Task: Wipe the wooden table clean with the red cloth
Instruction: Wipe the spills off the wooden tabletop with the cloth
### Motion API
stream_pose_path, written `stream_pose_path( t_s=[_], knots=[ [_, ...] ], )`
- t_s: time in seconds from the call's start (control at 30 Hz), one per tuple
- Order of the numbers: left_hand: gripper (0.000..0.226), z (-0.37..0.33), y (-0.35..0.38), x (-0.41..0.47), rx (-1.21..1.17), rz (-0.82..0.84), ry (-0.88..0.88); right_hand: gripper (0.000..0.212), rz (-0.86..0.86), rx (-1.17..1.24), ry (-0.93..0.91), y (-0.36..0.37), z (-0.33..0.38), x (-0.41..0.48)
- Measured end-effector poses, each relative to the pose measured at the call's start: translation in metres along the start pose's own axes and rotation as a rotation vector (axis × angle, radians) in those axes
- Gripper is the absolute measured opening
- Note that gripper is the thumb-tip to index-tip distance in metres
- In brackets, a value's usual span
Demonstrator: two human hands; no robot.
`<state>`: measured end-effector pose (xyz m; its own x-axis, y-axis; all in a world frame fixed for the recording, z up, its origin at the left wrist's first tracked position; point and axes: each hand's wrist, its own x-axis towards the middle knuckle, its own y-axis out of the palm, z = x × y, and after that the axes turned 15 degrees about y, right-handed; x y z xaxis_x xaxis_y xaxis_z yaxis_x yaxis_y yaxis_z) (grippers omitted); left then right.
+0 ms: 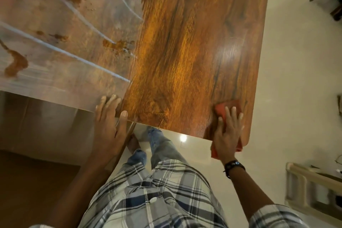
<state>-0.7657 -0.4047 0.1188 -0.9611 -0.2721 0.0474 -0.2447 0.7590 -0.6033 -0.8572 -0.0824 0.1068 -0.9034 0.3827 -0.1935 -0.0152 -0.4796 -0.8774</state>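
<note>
Right hand (228, 133) presses red cloth (226, 109) onto wooden table (185, 42).

The wooden table (194, 46) is bare and open from its centre out to the rounded corner at one o'clock, with nothing standing on it. From nine to eleven o'clock a hazy, streaked patch with orange smears (16, 63) covers the surface. At the near edge, the left hand (109, 126) rests at seven o'clock, and the right hand (227, 133) presses the red cloth (225, 109) at five o'clock.
</note>
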Motion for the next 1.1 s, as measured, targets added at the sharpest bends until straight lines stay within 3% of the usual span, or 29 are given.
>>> stream_pose_path(
  t_s=[0.13, 0.33, 0.4, 0.47, 0.63, 0.73, 0.8, 1.0, 1.1],
  knots=[
    [0.052, 0.008, -0.001, -0.005, 0.008, -0.042, -0.026, 0.047, 0.15, -0.133, -0.348, 0.037, 0.047, -0.032],
    [0.058, 0.015, -0.016, -0.006, 0.093, -0.149, -0.053, 0.059, 0.389, -0.29, -1.134, 0.1, 0.135, -0.082],
    [0.059, 0.02, -0.022, -0.008, 0.103, -0.181, -0.075, 0.06, 0.418, -0.337, -1.284, 0.108, 0.161, -0.071],
    [0.056, 0.026, -0.027, -0.01, 0.113, -0.205, -0.089, 0.055, 0.456, -0.309, -1.246, 0.111, 0.189, -0.045],
    [0.06, 0.038, -0.033, -0.014, 0.043, -0.233, -0.185, 0.051, 0.423, -0.163, -0.791, 0.122, 0.271, 0.048],
    [0.064, 0.043, -0.032, -0.015, 0.022, -0.282, -0.228, 0.044, 0.39, -0.13, -0.643, 0.13, 0.3, 0.058],
    [0.068, 0.047, -0.028, -0.016, -0.022, -0.338, -0.269, 0.046, 0.421, -0.156, -0.722, 0.133, 0.292, 0.029],
    [0.077, 0.049, -0.023, -0.02, -0.155, -0.44, -0.381, 0.06, 0.58, -0.319, -1.326, 0.122, 0.192, -0.099],
    [0.077, 0.05, -0.025, -0.02, -0.176, -0.47, -0.408, 0.066, 0.587, -0.368, -1.43, 0.12, 0.187, -0.086]
  ],
)
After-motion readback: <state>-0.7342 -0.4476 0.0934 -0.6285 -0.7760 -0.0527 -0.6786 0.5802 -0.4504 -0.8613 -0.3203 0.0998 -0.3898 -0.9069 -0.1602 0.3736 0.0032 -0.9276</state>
